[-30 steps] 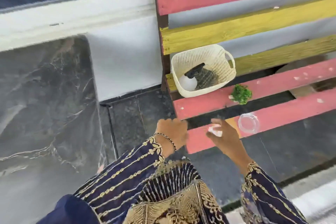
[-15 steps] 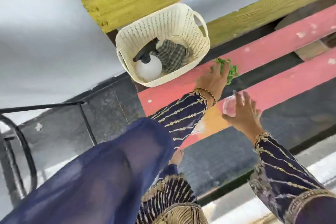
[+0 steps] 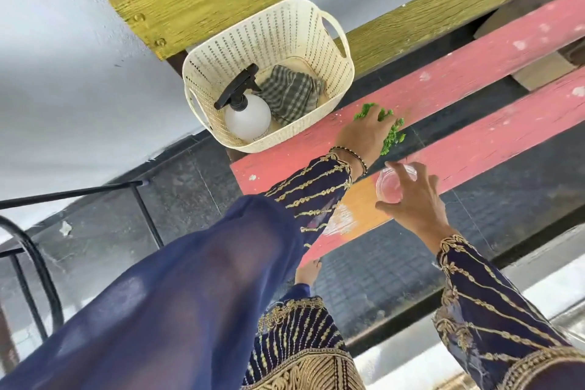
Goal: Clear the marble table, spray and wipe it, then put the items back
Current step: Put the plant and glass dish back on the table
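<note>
Barely moved | left hand (image 3: 364, 136) covers green sprig (image 3: 392, 136) | right hand (image 3: 414, 199) fingers half-hide glass (image 3: 391, 185), grip unclear

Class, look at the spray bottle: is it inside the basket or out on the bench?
Inside. The spray bottle sits within the cream basket, beside a checked cloth, below the rim.

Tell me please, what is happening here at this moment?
A person bends over a painted wooden bench. The left hand lies on a small green plant on a pink slat, and the right hand closes around a clear glass beside it. Neither looks lifted yet. A cream basket on the bench holds a spray bottle and a checked cloth, both untouched.
</note>
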`<state>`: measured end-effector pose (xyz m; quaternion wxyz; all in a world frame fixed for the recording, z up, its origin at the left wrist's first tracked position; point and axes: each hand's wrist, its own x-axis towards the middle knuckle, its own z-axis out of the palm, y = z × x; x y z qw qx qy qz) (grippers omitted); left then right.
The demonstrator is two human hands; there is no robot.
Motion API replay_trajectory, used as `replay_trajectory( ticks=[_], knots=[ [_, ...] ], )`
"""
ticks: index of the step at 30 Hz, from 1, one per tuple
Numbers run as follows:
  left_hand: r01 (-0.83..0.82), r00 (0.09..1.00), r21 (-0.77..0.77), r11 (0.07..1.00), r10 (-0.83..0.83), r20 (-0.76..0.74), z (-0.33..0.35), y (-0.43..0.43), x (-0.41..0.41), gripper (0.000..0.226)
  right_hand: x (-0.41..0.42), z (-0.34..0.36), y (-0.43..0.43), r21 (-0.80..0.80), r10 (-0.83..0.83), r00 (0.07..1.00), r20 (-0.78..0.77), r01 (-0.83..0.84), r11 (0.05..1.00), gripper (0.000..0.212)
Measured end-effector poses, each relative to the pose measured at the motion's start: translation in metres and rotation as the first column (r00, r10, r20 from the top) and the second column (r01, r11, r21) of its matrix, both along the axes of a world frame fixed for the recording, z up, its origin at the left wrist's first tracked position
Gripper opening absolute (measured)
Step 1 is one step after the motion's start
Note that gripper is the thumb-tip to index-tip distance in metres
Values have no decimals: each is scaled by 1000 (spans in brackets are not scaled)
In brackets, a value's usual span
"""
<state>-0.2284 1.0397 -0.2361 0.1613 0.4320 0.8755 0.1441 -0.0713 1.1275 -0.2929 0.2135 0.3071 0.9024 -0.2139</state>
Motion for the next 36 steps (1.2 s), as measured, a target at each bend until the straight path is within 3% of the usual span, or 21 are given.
replay_trajectory(
  ticks=[7,16,27,36],
  knots=[
    [-149,975,8,989,146,168,45,-102,33,40,-1,51,-75,-4,37,997,-68,-38,999,85],
    [-374,925,77,924,366,101,137,-289,58,41,-3,151,-227,31,179,955,-238,-177,984,87],
    [-535,818,337,775,575,-22,274,-576,108,40,-14,287,-479,150,503,775,-384,-485,862,91],
    [-655,672,405,638,737,-75,316,-740,115,36,-53,324,-635,162,680,606,-412,-686,709,87]
  ],
)
